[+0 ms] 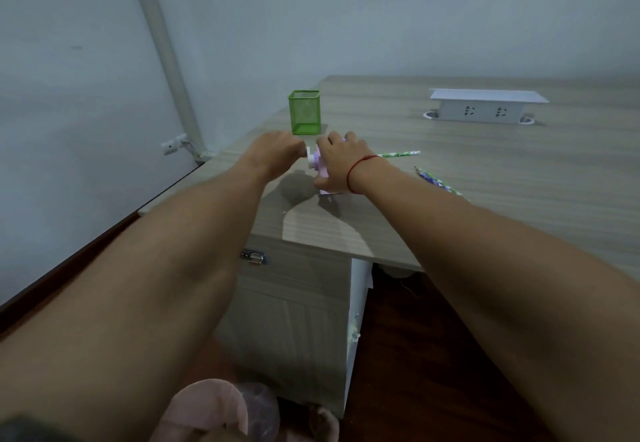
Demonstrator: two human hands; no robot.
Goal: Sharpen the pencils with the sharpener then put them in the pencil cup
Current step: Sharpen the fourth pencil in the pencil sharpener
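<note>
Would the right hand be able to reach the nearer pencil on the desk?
Probably yes: the right hand must first release the sharpener, but the nearer pencil lies by its wrist with nothing between.

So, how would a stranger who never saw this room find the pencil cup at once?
Find the wooden desk and look at its far left corner. There, just behind the pale purple sharpener, stands the pencil cup: a square, green wire-mesh box, the only mesh thing there.

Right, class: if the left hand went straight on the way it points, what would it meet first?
The left hand meets the white crank of the sharpener first; its fingers seem to pinch it. The right hand, gripping the sharpener, lies beyond.
</note>
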